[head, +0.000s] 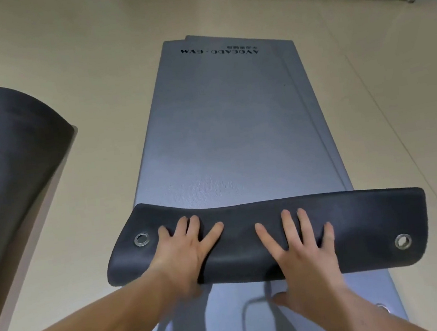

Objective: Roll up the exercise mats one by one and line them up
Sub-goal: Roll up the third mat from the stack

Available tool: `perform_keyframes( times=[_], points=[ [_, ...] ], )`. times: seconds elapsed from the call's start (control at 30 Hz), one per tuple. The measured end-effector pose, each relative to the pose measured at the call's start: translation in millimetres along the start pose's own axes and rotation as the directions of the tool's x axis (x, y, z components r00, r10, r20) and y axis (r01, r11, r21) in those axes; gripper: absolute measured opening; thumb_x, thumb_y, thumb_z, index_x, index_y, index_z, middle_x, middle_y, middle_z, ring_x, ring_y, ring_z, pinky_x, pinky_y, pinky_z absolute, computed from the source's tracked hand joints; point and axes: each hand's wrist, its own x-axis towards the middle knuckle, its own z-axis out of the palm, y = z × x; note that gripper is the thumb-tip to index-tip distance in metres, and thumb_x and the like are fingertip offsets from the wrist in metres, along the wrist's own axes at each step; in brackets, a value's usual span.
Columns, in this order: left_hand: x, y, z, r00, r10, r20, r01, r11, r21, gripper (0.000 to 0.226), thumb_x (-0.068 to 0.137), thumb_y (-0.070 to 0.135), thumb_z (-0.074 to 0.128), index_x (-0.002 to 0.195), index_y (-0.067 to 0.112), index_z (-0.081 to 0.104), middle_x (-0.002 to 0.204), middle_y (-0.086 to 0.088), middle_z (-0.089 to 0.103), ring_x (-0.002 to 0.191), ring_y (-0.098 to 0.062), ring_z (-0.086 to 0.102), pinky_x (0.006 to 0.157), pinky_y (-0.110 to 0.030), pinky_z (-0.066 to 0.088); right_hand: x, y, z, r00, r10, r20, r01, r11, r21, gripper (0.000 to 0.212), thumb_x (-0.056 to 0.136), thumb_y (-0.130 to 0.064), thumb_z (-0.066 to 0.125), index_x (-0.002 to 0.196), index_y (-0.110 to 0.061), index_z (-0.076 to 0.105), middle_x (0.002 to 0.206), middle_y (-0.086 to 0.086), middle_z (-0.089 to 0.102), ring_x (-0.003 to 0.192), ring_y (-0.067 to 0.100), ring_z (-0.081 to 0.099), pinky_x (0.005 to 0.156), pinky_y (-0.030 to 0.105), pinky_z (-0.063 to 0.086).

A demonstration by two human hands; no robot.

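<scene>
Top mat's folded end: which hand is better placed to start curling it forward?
Likely the right hand: fingers flat on the folded end, thumb behind its near bend. The left hand lies wholly on top.

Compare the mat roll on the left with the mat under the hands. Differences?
The left roll is a finished thick cylinder; the centre mat has only its near end turned over. The left roll lies untouched; left hand and right hand press the centre mat's fold. Both show a dark outer face.
</scene>
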Motion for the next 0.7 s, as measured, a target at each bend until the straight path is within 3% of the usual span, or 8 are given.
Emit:
perform_keyframes(
  times=[0.1,0.2,0.3,0.53,0.63,0.7],
  points=[
    [4.7,-1.4,-4.7,1.0,-0.003,0.017,0.003,1.0,0.016,0.126,0.077,0.068,0.07,0.161,0.033,-0.017,0.15,-0.016,0.024,0.134,-0.037,0.032,0.1,-0.056,0.038,17.6,10.0,6.9,0.999,-0.022,-0.025,0.024,0.998,0.06,0.119,0.085,-0.051,0.072,0.155,-0.04,-0.024,0.168,0.026,0.003,0.154,0.049,0.002,0.116,0.074,0.006],
    [1.7,-0.8,-14.9,0.998,-0.005,0.068,0.003,1.0,0.017,0.114,0.082,0.065,0.069,0.162,0.031,-0.006,0.141,-0.013,0.036,0.121,-0.035,0.043,0.094,-0.052,0.042,27.7,18.0,0.2,0.995,-0.085,0.046,0.081,0.994,0.073,0.111,0.078,-0.05,0.071,0.159,-0.039,-0.004,0.155,0.02,0.028,0.143,0.043,0.027,0.112,0.067,0.02],
    [-10.1,2.5,-36.1,0.995,0.001,0.101,0.001,1.0,-0.025,0.093,0.088,0.052,0.069,0.157,0.033,0.009,0.135,-0.008,0.046,0.116,-0.032,0.05,0.092,-0.051,0.045,19.7,25.5,-11.8,0.993,-0.121,0.013,0.118,0.983,0.139,0.098,0.073,-0.049,0.069,0.154,-0.042,0.014,0.136,0.007,0.046,0.122,0.033,0.047,0.102,0.053,0.036],
    [-47.8,-15.6,-99.4,0.962,0.143,0.235,-0.096,0.975,-0.201,0.056,0.083,0.036,0.071,0.131,0.046,0.043,0.104,0.009,0.056,0.092,-0.02,0.063,0.077,-0.037,0.057,-18.8,39.6,-70.0,0.972,-0.202,0.116,0.162,0.943,0.289,0.07,0.071,-0.044,0.068,0.132,-0.05,0.033,0.1,-0.009,0.054,0.092,0.021,0.056,0.082,0.037,0.049],
    [-44.2,-24.0,-102.2,0.895,0.228,0.384,-0.085,0.931,-0.356,0.055,0.071,0.034,0.081,0.115,0.052,0.053,0.099,0.013,0.069,0.091,-0.015,0.07,0.083,-0.036,0.062,-5.7,44.8,-82.4,0.881,-0.322,0.347,0.139,0.877,0.459,0.069,0.068,-0.036,0.083,0.122,-0.053,0.042,0.101,-0.011,0.062,0.09,0.015,0.062,0.076,0.033,0.052],
    [-34.0,-29.7,-93.7,0.824,0.285,0.489,-0.043,0.892,-0.449,0.054,0.067,0.03,0.087,0.102,0.056,0.057,0.098,0.018,0.071,0.093,-0.012,0.071,0.081,-0.034,0.061,15.5,41.4,-77.8,0.769,-0.388,0.507,0.076,0.844,0.531,0.07,0.067,-0.033,0.089,0.116,-0.059,0.047,0.112,-0.016,0.063,0.1,0.017,0.064,0.088,0.04,0.056]
  ],
)
